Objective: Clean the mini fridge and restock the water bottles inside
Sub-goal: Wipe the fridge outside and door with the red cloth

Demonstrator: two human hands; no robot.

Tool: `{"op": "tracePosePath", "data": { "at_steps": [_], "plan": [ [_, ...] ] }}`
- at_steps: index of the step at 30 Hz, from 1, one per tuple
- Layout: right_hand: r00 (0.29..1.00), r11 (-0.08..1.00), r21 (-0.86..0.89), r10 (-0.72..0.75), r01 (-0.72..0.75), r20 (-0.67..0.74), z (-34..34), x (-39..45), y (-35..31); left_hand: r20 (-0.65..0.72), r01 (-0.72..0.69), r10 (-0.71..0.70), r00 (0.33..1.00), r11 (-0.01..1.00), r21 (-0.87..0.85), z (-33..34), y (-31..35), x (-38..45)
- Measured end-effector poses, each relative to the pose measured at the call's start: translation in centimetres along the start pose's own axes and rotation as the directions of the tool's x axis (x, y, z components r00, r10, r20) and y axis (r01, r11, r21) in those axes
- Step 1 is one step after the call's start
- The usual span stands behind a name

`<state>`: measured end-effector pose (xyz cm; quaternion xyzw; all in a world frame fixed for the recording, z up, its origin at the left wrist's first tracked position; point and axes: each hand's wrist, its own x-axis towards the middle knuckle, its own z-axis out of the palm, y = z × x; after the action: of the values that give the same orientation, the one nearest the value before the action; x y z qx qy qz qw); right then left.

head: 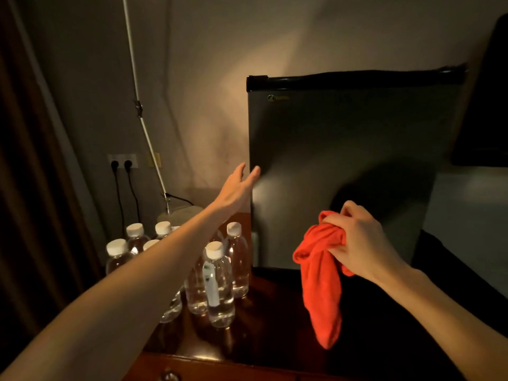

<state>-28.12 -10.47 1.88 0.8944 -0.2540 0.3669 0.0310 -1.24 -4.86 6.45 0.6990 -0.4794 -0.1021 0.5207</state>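
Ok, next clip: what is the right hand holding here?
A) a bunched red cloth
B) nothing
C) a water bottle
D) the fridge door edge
A. The right hand grips a bunched red cloth that hangs below it in front of the closed mini fridge; the water bottles stand untouched on the wooden top.

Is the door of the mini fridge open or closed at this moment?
Closed. The mini fridge door lies flush, no interior showing; the left hand reaches its left edge.
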Motion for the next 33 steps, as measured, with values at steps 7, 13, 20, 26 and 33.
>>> {"op": "tracePosePath", "data": {
  "at_steps": [7, 13, 20, 26, 33],
  "plan": [
    [0.995, 0.995, -0.043, -0.095, 0.095, -0.018, 0.6, -1.5, -0.6, -0.115, 0.034, -0.074, 0.991, 0.948, -0.315, 1.7, -0.1, 1.7],
    [0.978, 0.981, -0.037, -0.185, 0.189, 0.092, 2.0, -3.9, -4.3, -0.092, 0.095, -0.129, 0.987, 0.946, -0.311, 1.2, -1.1, 3.2],
    [0.956, 0.956, -0.088, -0.268, 0.279, 0.116, 3.1, -5.4, -7.9, -0.121, -0.029, -0.001, 0.993, 0.969, -0.245, 0.0, 0.1, -1.1],
    [0.938, 0.934, -0.133, -0.31, 0.331, 0.156, 2.2, -7.4, -12.2, -0.011, -0.068, 0.067, 0.998, 0.969, -0.238, -1.4, 1.4, -4.3],
    [0.964, 0.946, -0.189, -0.263, 0.265, 0.036, -1.3, -9.2, -16.7, 0.055, -0.122, 0.138, 0.989, 0.965, -0.231, -2.7, 3.6, -8.7]
  ]
}}
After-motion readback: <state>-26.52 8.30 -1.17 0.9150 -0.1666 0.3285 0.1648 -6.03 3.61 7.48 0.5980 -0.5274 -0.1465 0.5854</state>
